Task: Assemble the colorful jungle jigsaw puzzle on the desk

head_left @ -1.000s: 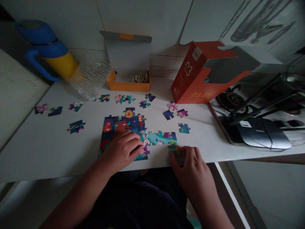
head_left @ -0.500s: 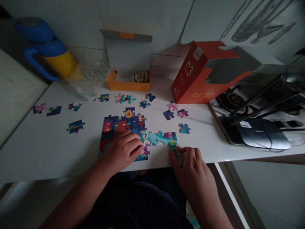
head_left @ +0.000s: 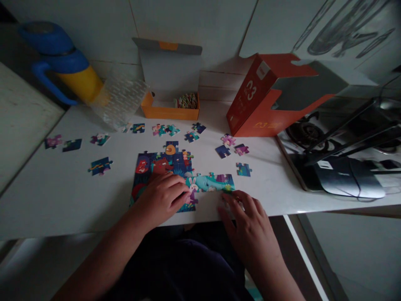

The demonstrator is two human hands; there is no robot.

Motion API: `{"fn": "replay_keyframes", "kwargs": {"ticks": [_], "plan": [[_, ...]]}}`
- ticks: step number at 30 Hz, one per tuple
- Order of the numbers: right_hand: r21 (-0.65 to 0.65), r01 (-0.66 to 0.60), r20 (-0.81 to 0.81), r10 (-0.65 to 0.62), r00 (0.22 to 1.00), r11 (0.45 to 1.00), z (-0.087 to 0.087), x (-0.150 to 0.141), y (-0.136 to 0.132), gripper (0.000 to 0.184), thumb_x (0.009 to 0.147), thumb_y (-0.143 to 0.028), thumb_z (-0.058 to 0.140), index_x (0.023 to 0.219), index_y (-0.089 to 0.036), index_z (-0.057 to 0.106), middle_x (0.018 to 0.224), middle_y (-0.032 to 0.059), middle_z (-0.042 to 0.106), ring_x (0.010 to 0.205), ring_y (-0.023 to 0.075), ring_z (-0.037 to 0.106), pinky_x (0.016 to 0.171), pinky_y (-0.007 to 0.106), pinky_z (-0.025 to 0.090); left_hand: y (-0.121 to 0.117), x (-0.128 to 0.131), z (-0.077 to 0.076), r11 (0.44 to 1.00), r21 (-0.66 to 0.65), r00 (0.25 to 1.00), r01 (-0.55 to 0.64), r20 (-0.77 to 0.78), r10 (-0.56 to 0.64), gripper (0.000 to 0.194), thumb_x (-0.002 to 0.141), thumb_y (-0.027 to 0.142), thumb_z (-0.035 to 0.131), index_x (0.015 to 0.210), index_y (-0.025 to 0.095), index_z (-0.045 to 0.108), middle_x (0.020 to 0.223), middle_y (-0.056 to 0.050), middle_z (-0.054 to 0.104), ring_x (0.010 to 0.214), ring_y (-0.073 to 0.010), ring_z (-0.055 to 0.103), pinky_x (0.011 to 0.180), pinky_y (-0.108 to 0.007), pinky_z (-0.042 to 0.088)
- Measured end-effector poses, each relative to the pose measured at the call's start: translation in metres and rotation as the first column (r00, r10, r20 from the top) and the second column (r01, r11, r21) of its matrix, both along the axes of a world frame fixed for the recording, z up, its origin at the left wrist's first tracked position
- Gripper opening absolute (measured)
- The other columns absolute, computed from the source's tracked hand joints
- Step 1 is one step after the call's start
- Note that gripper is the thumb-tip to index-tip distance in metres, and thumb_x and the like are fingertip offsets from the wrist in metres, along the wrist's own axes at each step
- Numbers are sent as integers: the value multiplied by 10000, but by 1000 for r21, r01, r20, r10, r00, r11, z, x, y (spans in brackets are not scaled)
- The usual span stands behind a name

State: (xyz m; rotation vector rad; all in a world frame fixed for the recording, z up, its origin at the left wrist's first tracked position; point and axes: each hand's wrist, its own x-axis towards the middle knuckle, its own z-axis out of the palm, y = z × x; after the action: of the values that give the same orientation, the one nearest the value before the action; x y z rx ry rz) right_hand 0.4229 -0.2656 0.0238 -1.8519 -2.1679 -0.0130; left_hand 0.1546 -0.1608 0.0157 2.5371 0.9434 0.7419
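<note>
Lying beneath left fingers (head_left: 175, 184) — joined puzzle (head_left: 177, 163), right fingers (head_left: 246, 203) at its right end

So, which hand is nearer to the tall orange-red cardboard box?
Right: the right hand lies in front of the box; the left hand is farther left, on the multicoloured jigsaw.

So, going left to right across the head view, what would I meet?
Pink puzzle piece → dark puzzle piece → left hand → right hand → dark device with a cable over it.
</note>
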Motion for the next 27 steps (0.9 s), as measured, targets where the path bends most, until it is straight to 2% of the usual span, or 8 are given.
{"fn": "replay_keyframes", "kwargs": {"ticks": [16,27], "plan": [[-29,-21,20,21,1000,999,-1,-3,0,317,1068,-306,638,1364,-200,686,1297,149,709,1105,334,642,960,532,580,0,0,2,999,53,1000,1,-7,-1,105,1060,209,658,973,206,718,950,-39,723,901,-196,672,881,-390,542],[-12,-37,17,38,999,999,-10,2,-2,317,1086,-304,611,1364,-193,715,1331,147,724,1151,328,657,1001,524,558,0,0,3,999,49,1000,-6,-6,6,76,1044,203,680,989,209,732,977,-41,732,931,-201,682,897,-380,548]]}}
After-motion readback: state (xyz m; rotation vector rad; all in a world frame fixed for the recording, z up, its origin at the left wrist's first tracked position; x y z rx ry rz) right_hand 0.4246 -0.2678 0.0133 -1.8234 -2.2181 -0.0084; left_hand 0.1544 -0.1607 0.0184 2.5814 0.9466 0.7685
